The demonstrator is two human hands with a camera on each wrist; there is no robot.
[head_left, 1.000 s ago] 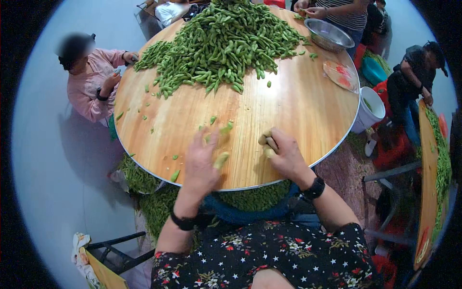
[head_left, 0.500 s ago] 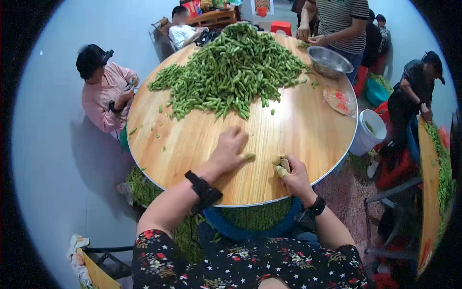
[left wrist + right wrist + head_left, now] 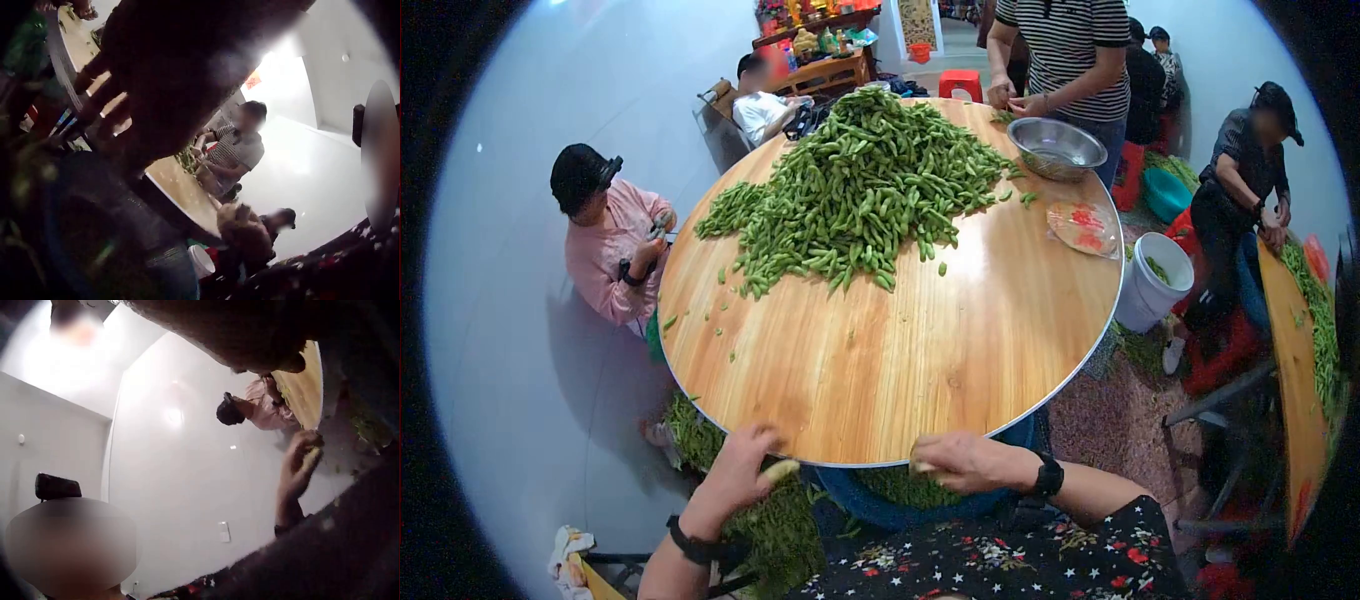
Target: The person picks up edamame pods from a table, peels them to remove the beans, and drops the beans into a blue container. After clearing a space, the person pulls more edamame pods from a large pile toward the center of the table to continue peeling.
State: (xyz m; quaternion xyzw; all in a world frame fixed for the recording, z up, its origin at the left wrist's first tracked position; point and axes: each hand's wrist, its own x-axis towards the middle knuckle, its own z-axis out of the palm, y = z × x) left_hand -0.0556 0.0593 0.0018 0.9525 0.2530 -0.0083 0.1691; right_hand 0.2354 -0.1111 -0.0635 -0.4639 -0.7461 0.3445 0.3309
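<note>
In the head view, my left hand (image 3: pixel 745 465) is at the near-left edge of the round wooden table (image 3: pixel 840 390), blurred, its fingers loosely bent over the rim. A yellowish cover (image 3: pixel 780 470) sits on its thumb. My right hand (image 3: pixel 975 463) is at the front edge, fingers curled, with a yellowish cover at the fingertips. The left wrist view shows a small dark grey piece (image 3: pixel 242 212) at the right hand's fingers; its kind is unclear. A big heap of green soybean pods (image 3: pixel 860 190) lies on the table's far half. Below the front edge sits a blue tub (image 3: pixel 840 490) with greens.
A steel bowl (image 3: pixel 1055 150) and a flat plastic bag with red print (image 3: pixel 1082 228) are at the right rim. A white bucket (image 3: pixel 1152 285) stands beside the table. A person in pink (image 3: pixel 612 250) sits left; a person in stripes (image 3: pixel 1060 60) stands behind.
My left hand has moved from mid-table to the near-left edge, and my right hand to the front edge. Loose pods and bits near the hands have left the tabletop. The head view has shifted.
</note>
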